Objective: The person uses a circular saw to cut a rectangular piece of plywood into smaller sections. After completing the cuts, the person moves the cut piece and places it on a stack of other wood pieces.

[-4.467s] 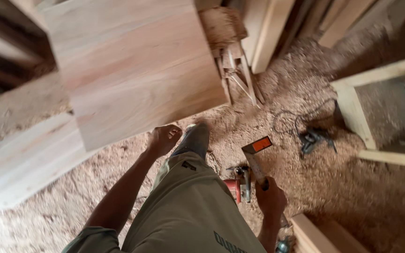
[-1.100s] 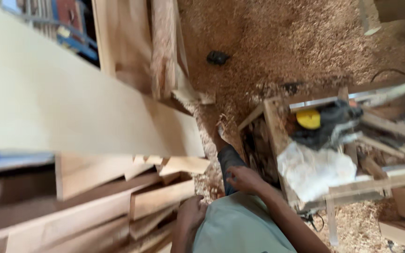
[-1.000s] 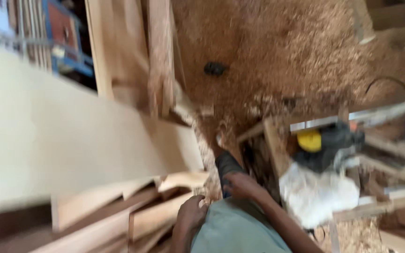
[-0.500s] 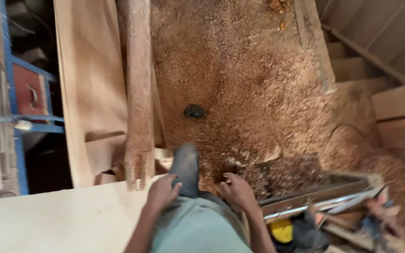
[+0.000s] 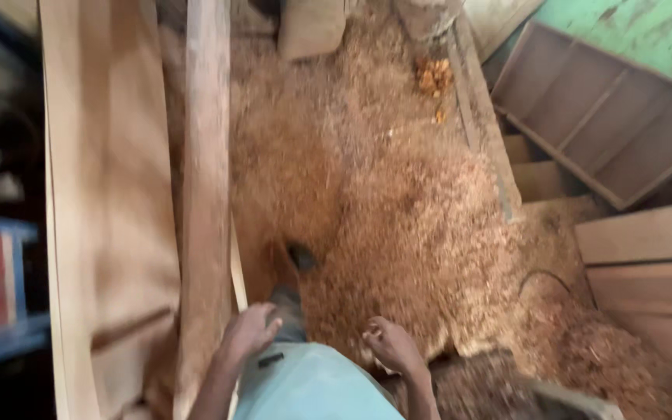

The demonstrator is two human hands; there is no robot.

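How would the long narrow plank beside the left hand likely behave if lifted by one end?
The plank looks thick and solid, so probably stiff and fairly heavy. Its length suggests the far end would drag or swing. Sawdust on the floor may let it slide easily. The left hand is nearest it.

Motion blur smears the left hand [image 5: 246, 334] and wooden planks [image 5: 205, 179].

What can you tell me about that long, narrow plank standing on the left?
The long plank is a narrow, rough board of reddish-brown wood that runs from the top of the picture down to the person's left hand. It lies alongside a wider, paler board. Sawdust borders its right edge. Blur hides whether the hand touches it.
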